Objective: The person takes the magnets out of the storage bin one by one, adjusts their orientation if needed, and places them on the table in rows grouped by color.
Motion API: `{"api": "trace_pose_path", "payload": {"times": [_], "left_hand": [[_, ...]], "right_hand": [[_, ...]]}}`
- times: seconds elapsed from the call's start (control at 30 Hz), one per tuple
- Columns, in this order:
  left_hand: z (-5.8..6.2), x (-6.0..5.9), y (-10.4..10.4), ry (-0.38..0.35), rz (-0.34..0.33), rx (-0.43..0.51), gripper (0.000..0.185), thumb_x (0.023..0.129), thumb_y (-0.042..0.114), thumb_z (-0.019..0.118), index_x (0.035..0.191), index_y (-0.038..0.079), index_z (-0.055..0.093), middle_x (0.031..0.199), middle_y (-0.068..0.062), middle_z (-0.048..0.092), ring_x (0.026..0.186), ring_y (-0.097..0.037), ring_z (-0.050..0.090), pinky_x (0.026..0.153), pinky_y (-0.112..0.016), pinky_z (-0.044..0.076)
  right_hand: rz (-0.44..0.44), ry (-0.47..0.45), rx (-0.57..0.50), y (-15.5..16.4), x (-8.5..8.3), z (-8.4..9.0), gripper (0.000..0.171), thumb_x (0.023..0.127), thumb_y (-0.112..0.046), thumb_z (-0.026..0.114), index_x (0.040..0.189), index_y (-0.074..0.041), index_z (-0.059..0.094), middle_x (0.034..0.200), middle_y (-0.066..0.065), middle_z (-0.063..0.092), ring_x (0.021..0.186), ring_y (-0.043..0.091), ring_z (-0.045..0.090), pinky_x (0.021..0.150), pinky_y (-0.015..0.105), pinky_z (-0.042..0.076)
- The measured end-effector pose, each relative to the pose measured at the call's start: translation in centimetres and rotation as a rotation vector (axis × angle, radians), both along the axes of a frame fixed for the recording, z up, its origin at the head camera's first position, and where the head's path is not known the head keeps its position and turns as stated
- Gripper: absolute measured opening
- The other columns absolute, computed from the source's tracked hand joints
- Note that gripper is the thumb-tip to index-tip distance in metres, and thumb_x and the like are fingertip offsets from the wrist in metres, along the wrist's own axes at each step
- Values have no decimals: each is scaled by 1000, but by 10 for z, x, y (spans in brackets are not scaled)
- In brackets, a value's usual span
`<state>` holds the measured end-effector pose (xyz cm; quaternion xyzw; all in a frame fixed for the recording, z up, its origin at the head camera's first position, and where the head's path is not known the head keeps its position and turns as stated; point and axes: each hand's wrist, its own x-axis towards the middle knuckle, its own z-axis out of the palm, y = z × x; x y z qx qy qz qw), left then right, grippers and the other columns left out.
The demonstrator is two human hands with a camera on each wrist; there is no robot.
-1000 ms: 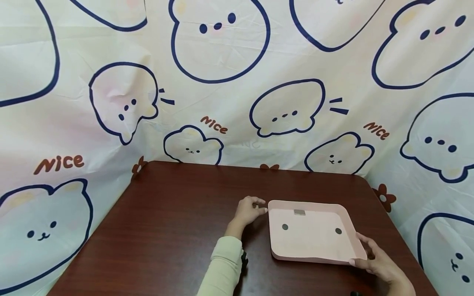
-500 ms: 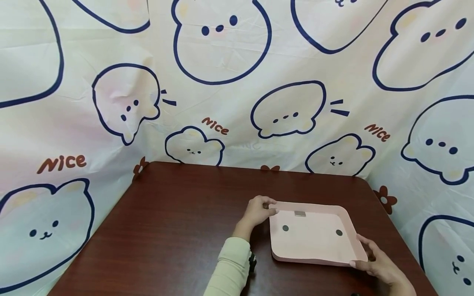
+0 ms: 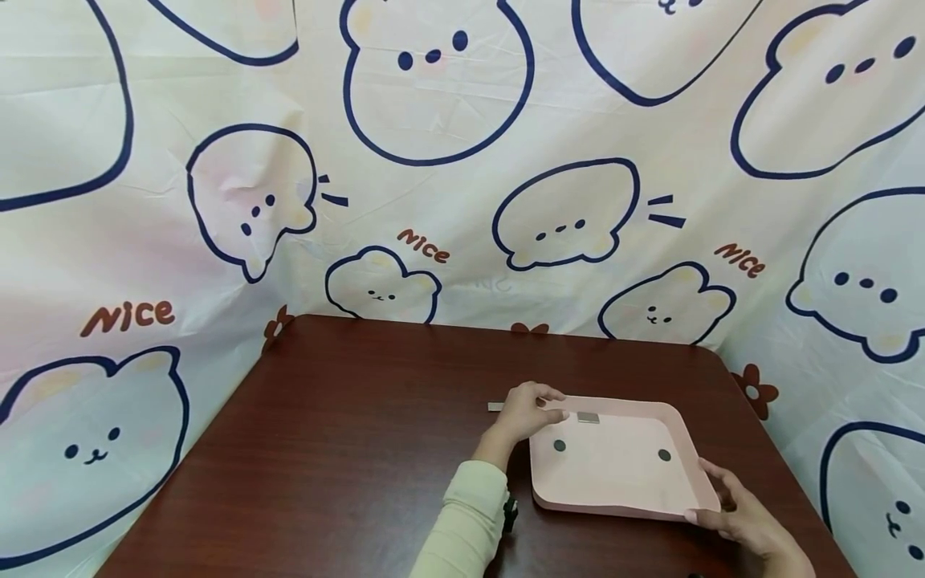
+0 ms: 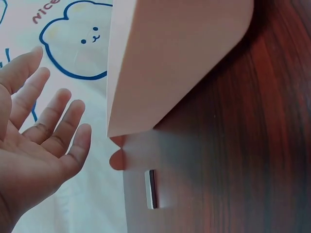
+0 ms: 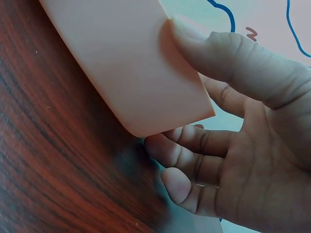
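A shallow pink tray [image 3: 610, 478] with raised sides sits at the table's right. My right hand [image 3: 744, 514] grips its near right corner, thumb on the outer wall [image 5: 121, 63] and fingers around the corner in the right wrist view. My left hand [image 3: 526, 413] hovers at the tray's far left corner, fingers loosely bent and apart, holding nothing in the left wrist view. Inside the tray are a small grey metal rectangle [image 3: 588, 417] and two dark round discs, one left [image 3: 560, 445] and one right [image 3: 664, 455].
On the dark wooden table [image 3: 347, 449], a short silvery bar [image 4: 150, 189] lies just left of my left hand. A cloth printed with cartoon bears [image 3: 433, 104] hangs behind and beside the table. Something small and black [image 3: 695, 575] shows at the bottom edge.
My left hand has moved right, from beside the tray to over its far left corner. The silvery bar has come into view behind it. My right hand keeps its grip.
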<state>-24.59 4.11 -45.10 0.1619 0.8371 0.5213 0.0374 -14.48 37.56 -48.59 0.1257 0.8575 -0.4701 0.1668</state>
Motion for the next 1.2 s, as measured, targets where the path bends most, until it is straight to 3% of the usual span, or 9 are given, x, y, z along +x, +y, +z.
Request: {"api": "trace_pose_path", "payload": {"times": [0.33, 0.57, 0.77, 1.2], "left_hand": [[-4, -6, 14, 4, -62, -31, 21, 79, 19, 75, 100, 14, 73, 103, -1, 61, 94, -25, 56, 70, -25, 45], [-10, -11, 22, -46, -69, -6, 18, 79, 19, 76, 97, 17, 73, 102, -1, 63, 82, -10, 53, 65, -25, 45], [-14, -17, 27, -86, -82, 3, 18, 79, 14, 75, 97, 13, 73, 101, -3, 63, 77, -8, 54, 62, -25, 46], [-23, -21, 42, -250, -12, -52, 10, 76, 19, 77, 85, 18, 72, 83, 7, 55, 89, -15, 43, 66, -29, 43]], "right_hand": [[-5, -11, 11, 0, 1, 1, 95, 80, -23, 74, 147, -3, 9, 100, 18, 48, 88, 28, 49, 68, 39, 43], [-6, -1, 7, 0, 2, 1, 94, 80, -21, 74, 146, -3, 10, 99, 18, 48, 87, 27, 51, 69, 40, 44], [0, -3, 9, 0, 0, 1, 94, 81, -23, 74, 147, -4, 9, 100, 17, 48, 89, 27, 50, 70, 41, 45], [-13, -18, 22, -1, 1, -4, 96, 79, -24, 75, 146, -4, 9, 94, 15, 48, 85, 27, 49, 67, 39, 43]]}}
